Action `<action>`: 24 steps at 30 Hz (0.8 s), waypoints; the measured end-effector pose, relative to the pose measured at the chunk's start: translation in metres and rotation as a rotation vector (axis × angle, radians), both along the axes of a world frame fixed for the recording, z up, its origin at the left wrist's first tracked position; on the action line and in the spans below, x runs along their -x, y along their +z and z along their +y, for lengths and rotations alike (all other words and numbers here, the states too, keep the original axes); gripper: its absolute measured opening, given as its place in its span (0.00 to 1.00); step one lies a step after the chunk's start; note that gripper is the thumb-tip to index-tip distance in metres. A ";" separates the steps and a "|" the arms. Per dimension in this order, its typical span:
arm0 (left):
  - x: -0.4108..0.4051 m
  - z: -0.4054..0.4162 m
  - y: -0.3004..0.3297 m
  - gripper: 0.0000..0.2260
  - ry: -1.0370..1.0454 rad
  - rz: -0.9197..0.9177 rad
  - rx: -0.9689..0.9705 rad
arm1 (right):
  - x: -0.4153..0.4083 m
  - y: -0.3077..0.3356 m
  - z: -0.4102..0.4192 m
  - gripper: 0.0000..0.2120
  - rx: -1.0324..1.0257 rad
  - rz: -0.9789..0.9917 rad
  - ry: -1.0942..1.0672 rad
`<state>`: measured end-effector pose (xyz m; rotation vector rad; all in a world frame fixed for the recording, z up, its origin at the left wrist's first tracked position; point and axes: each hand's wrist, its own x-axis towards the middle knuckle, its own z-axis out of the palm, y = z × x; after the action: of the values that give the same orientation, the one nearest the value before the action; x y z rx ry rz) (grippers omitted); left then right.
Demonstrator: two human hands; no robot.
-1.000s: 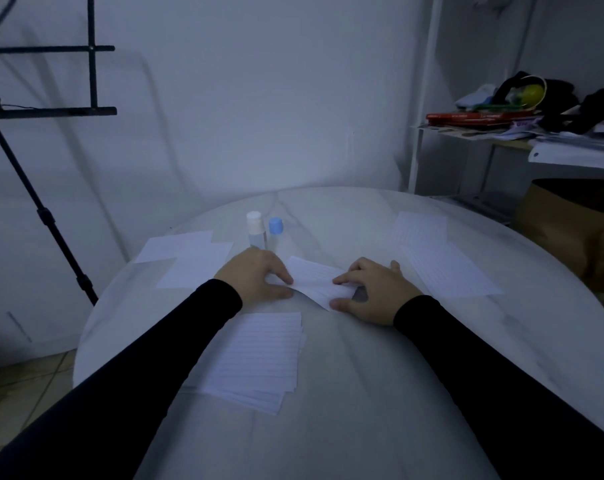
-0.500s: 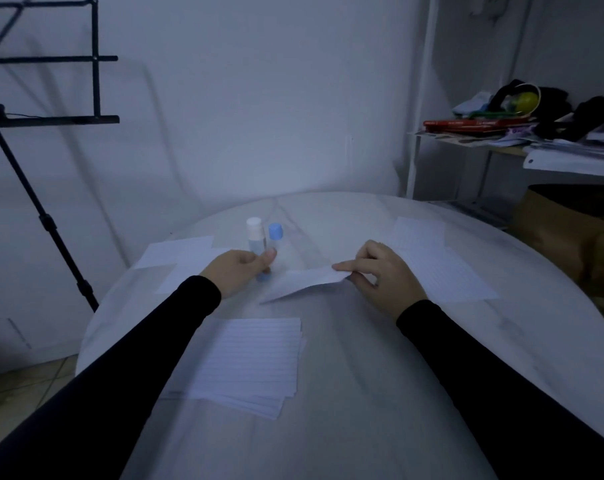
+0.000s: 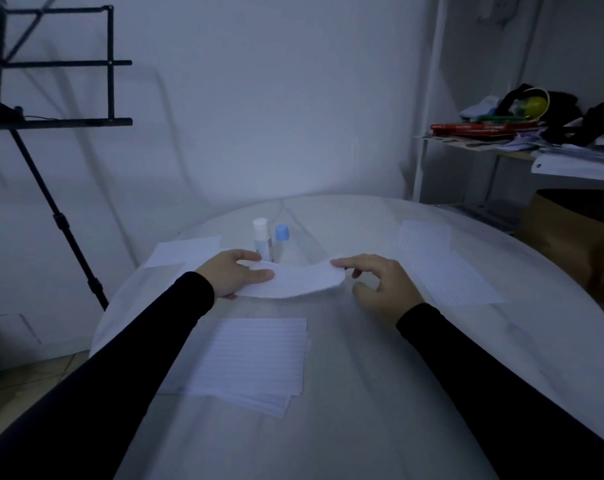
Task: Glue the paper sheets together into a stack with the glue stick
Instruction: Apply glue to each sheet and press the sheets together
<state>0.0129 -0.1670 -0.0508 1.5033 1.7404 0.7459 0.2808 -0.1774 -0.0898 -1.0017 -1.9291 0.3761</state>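
A single paper sheet is pinched at its left end by the left hand and held bowed above the round table; the right hand is loosely spread at the sheet's right edge — contact cannot be confirmed. Just behind the sheet the glue stick and its blue cap are seen upright, while a stack of lined sheets lies nearer the person — loose sheets lie to the right.

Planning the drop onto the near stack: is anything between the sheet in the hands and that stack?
Nothing visible. The sheet, gripped by the left hand with the right hand at its other end, hangs above bare table just beyond the stack. The glue stick stands farther back.
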 end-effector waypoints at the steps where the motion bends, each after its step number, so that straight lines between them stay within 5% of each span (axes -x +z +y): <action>1: 0.006 -0.002 0.001 0.30 -0.008 -0.011 0.010 | 0.001 0.004 -0.001 0.20 0.170 0.079 0.062; 4: 0.019 -0.015 0.005 0.37 -0.033 -0.068 0.020 | 0.010 0.012 -0.001 0.10 0.459 0.242 0.162; 8: 0.041 -0.031 0.007 0.41 -0.068 -0.048 0.025 | 0.028 0.013 -0.004 0.04 0.522 0.166 0.084; 13: 0.067 -0.046 0.010 0.40 -0.089 0.113 0.088 | 0.054 0.016 -0.017 0.21 0.630 -0.010 0.114; 19: 0.078 -0.054 0.010 0.25 -0.136 0.429 0.175 | 0.082 0.010 -0.031 0.22 0.555 -0.401 0.013; 24: 0.064 -0.060 0.008 0.27 -0.214 0.610 0.050 | 0.088 0.018 -0.042 0.24 0.353 -0.630 -0.139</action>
<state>-0.0510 -0.2266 -0.0424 1.9791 1.9526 0.1291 0.1931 -0.2198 -0.0716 -1.6235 -2.3761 0.3540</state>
